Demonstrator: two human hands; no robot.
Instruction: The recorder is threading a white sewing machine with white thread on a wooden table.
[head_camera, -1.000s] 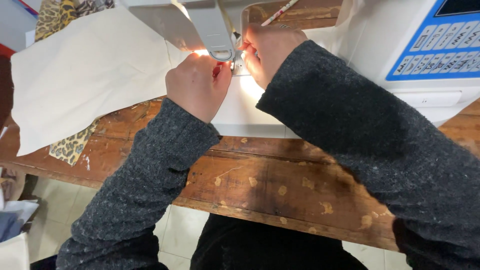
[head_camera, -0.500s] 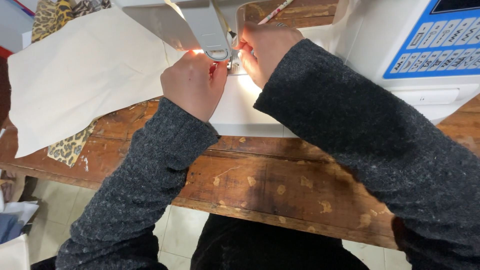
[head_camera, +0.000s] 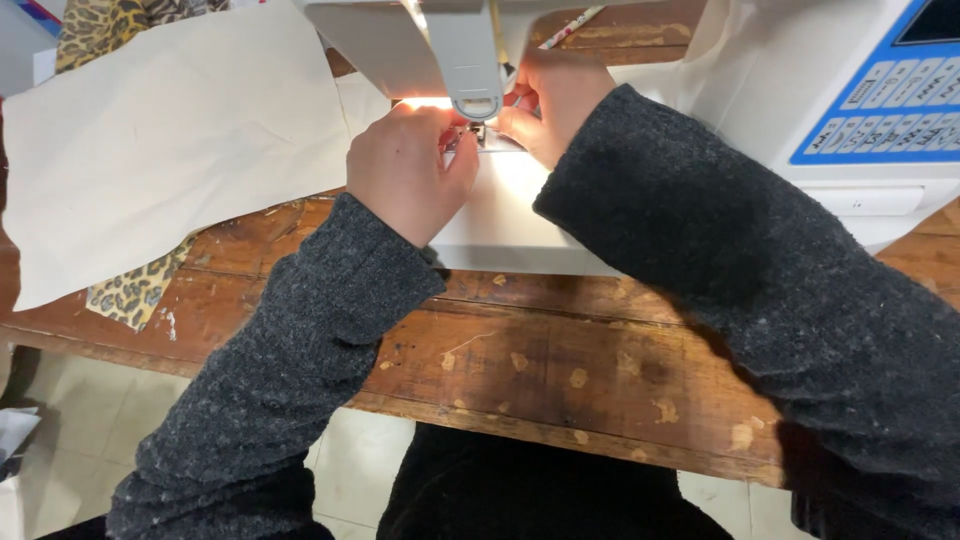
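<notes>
Cream cloth (head_camera: 170, 140), soft and limp, lies left of the sewing machine (head_camera: 800, 110); your left hand (head_camera: 405, 170) and right hand (head_camera: 550, 100) pinch together at the needle, so hold near that edge.

Both hands meet under the lit head of a white sewing machine (head_camera: 700, 80): the left hand (head_camera: 408, 170) and the right hand (head_camera: 552, 100) have their fingertips close together at the needle area. A cream cloth (head_camera: 170, 140) spreads left over a worn wooden table (head_camera: 560, 370), with leopard-print fabric (head_camera: 135, 290) showing beneath it.
</notes>
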